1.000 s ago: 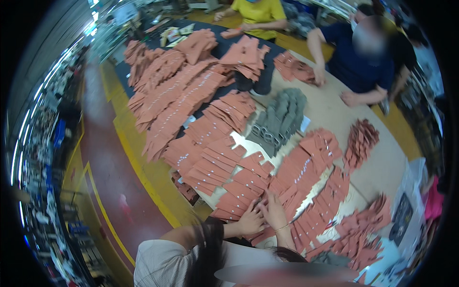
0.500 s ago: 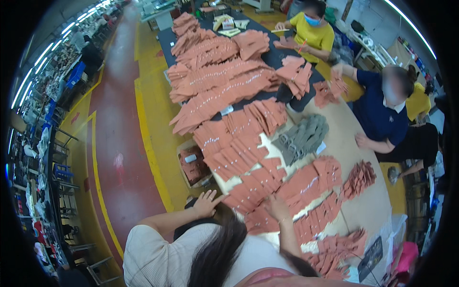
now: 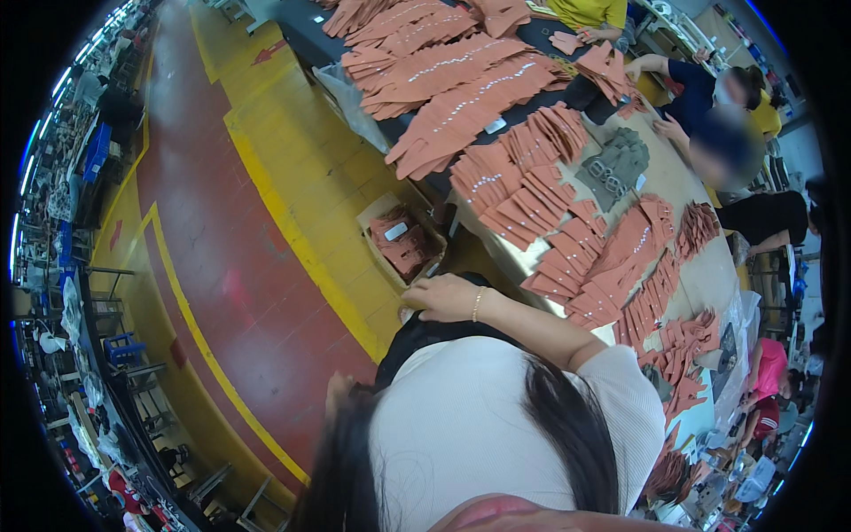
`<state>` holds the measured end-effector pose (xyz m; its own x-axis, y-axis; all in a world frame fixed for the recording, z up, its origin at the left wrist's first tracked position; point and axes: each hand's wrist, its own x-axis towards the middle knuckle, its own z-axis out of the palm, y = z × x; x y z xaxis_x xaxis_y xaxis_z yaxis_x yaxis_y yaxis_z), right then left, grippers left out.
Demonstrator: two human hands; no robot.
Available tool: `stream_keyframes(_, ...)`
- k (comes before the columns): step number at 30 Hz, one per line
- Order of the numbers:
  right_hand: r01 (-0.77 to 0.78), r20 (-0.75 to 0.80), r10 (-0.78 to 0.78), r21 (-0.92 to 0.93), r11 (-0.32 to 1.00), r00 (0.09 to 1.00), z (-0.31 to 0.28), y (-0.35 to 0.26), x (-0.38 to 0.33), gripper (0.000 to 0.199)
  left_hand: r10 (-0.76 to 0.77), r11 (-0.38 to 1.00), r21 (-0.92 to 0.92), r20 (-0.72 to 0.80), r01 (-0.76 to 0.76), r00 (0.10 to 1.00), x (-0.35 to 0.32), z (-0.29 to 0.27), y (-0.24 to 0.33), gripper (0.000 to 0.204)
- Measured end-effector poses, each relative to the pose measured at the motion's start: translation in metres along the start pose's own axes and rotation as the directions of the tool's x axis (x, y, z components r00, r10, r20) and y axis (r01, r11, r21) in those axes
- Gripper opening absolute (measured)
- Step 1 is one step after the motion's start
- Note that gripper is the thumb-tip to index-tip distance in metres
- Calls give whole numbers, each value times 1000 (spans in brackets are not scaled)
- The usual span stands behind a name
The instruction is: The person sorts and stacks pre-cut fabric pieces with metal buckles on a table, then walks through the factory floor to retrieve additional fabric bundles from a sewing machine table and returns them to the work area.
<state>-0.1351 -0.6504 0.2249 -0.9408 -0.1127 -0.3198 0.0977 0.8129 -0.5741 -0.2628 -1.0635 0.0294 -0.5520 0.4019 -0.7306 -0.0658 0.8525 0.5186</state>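
My right hand (image 3: 443, 298), with a thin bracelet at the wrist, is held in front of my body above my dark trousers. Its fingers are apart and bent downward, and nothing shows in them. Just beyond it on the floor is a cardboard box (image 3: 370, 213) holding a stack of reddish-brown pieces (image 3: 409, 252) with a white label. My left hand (image 3: 339, 390) hangs low at my left side, smeared and partly behind my hair, so its fingers cannot be made out. Rows of reddish-brown glove pieces (image 3: 470, 75) cover the table to the right, apart from both hands.
Grey-green gloves (image 3: 613, 168) with ring-like parts lie among the rows. Across the table (image 3: 709, 275) are a person in navy (image 3: 727, 133) and another in yellow (image 3: 589, 12). A red walkway (image 3: 239, 230) edged with yellow lines runs along my left, past crowded workbenches.
My view has swung down and to the left. My right hand has left the glove pieces and come across my body; my left hand has dropped from the table edge to my side.
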Motion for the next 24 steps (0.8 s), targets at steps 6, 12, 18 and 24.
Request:
stream_keyframes(6, -2, 304, 69, -218, 976, 950, 0, -42, 86, 49, -323, 904, -303, -22, 302, 946, -29, -64, -92, 36)
stream_keyframes(12, 30, 267, 32, -224, 974, 963, -16, -52, 186, 45, -384, 853, -351, 81, 387, 920, 4, -112, -115, 30)
stream_keyframes(18, 90, 318, -8, -245, 965, 948, -8, -75, 312, 40, -283, 901, -303, 125, 309, 951, 105, -222, -101, 25)
stream_keyframes(24, 84, 292, -55, -88, 993, 955, -29, -92, 442, 42, -153, 942, -296, 41, 158, 987, 267, -422, -31, 20)
